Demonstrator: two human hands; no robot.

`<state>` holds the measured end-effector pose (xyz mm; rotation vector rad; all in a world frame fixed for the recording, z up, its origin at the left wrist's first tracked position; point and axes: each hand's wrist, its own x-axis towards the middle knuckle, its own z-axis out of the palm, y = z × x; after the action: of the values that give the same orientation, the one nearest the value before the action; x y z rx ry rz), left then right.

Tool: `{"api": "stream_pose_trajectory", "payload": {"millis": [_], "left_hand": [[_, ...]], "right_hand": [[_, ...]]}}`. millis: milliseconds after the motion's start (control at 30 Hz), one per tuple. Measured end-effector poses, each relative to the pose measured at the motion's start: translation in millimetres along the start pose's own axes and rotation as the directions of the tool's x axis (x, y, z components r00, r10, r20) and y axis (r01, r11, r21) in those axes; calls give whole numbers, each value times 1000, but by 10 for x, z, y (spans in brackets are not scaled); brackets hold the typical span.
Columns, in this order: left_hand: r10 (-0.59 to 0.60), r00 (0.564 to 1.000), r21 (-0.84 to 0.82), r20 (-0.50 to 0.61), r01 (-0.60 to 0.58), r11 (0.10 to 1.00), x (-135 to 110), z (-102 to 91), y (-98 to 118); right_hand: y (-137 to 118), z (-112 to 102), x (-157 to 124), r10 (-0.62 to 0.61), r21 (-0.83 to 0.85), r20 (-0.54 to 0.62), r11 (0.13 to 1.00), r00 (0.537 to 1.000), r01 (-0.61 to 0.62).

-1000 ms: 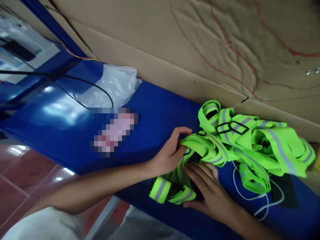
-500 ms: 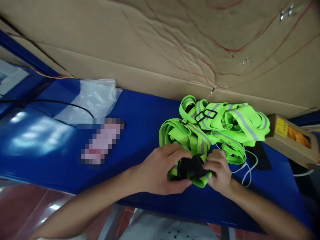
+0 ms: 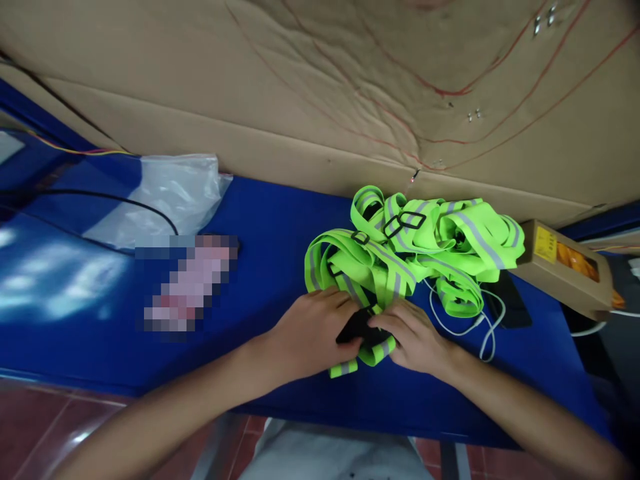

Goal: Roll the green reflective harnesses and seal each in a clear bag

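A tangled heap of neon green straps with grey reflective stripes and black buckles (image 3: 425, 243) lies on the blue table (image 3: 280, 227). Both hands work at its near end. My left hand (image 3: 310, 333) curls its fingers over a black patch on the green strap (image 3: 357, 327). Right beside it, my right hand (image 3: 413, 337) presses the same folded strap end down, fingers bent on it. The folded end of the strap (image 3: 345, 367) pokes out under my left hand.
A clear plastic bag (image 3: 175, 193) and a black cable (image 3: 100, 197) lie at the left. A blurred pink object (image 3: 187, 287) sits mid-table. A white cable (image 3: 475, 327), a dark phone (image 3: 510, 303) and a small cardboard box (image 3: 565, 267) lie at the right. Cardboard sheets (image 3: 350, 87) line the back.
Both hands went from lifting the folded strap end to pressing it down on the table. The view shifted slightly, so the heap sits a bit further left.
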<state>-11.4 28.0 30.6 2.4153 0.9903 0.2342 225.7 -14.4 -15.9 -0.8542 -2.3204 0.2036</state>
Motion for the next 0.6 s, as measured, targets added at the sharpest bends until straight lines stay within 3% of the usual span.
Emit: {"api": "stream_pose_trajectory", "payload": {"millis": [167,233,300,400,600], "left_hand": [[63,995,123,-80,-53,991,-27,61,-16],[130,983,170,-127,-107,980,-32,96,-20],[173,971,220,-166,-135,966,-24,124,-29],[145,970,297,-194,-83,951,-2,129,-46],[214,960,456,-182,-110,883,8,81,-69]], "right_hand": [[-106,-37,-7,-215,-15,-216,976,952,217],[-142,-2,29,-158,-124,-153,982,975,140],[-143,42,92,-16,-214,-18,977,1000,12],[-99,83,168,133,-246,128,964,983,-98],[-78,93,152,196,-280,149,949,969,-149]]}}
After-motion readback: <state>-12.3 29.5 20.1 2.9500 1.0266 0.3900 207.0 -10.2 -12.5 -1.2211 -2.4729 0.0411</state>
